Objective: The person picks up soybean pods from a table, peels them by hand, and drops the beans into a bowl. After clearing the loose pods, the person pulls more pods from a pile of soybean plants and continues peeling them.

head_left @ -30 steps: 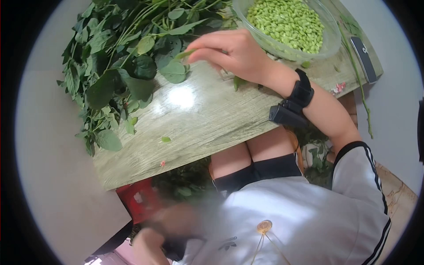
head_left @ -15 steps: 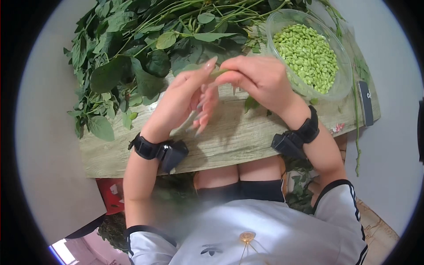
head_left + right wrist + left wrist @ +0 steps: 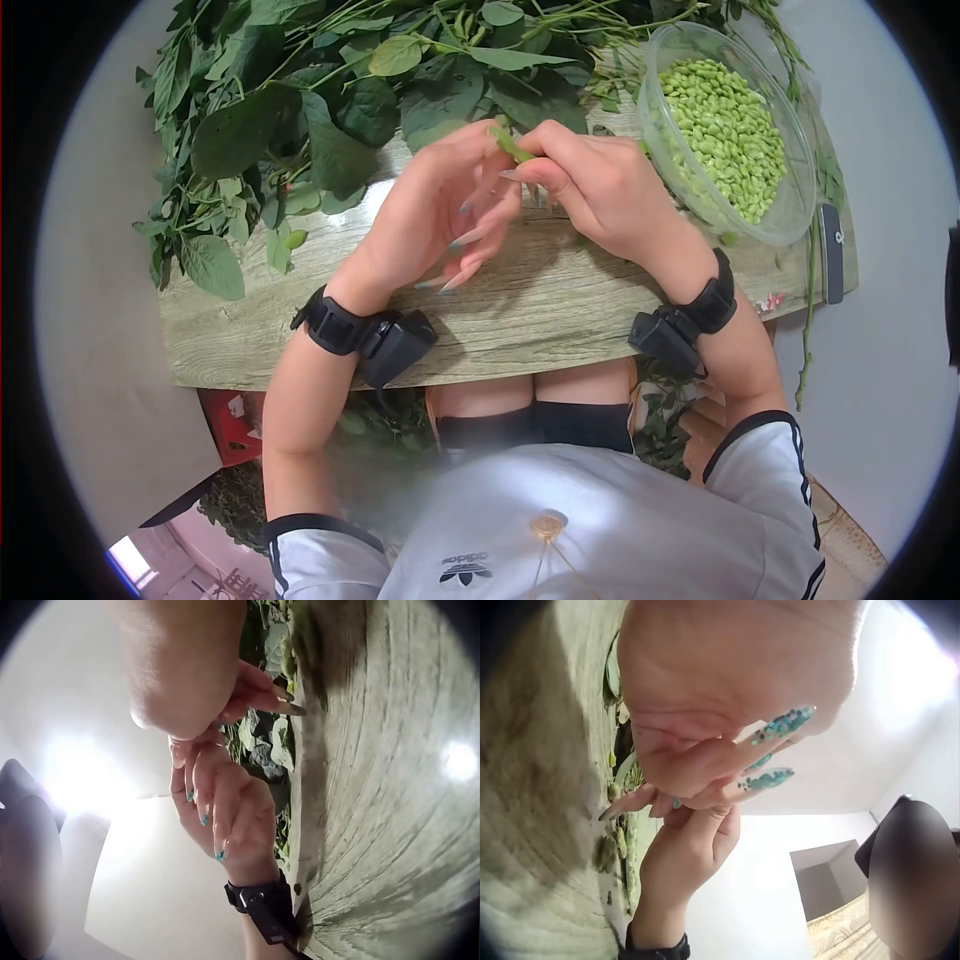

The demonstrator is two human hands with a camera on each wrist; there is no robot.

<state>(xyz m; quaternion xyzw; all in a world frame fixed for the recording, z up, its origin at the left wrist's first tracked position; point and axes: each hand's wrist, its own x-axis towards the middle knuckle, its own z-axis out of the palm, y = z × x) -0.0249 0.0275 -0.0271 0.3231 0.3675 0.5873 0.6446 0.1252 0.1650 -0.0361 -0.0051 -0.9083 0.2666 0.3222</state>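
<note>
A green pod (image 3: 512, 148) is between the two hands above the table. My right hand (image 3: 610, 195) pinches its right part between thumb and index finger. The left hand (image 3: 440, 205) has its thumb and index finger at the pod's other end, the remaining fingers loosely bent below. In the left wrist view, the left palm (image 3: 727, 682) and long glittery nails hide the pod, with the right hand (image 3: 184, 671) meeting the left hand (image 3: 232, 806) in the right wrist view. Shelled green beans (image 3: 725, 135) fill much of a clear bowl (image 3: 690, 205) to the right.
Leafy stalks (image 3: 330, 130) lie heaped across the table's back and left. A phone-like dark object (image 3: 832, 255) rests at the right edge beside a long stem (image 3: 808, 330). A red container (image 3: 233, 428) stands below the table (image 3: 260, 345), near more leaves.
The left hand has come up from below the table's left side to meet the right hand at the pod. The right hand still pinches the pod. The head view has shifted.
</note>
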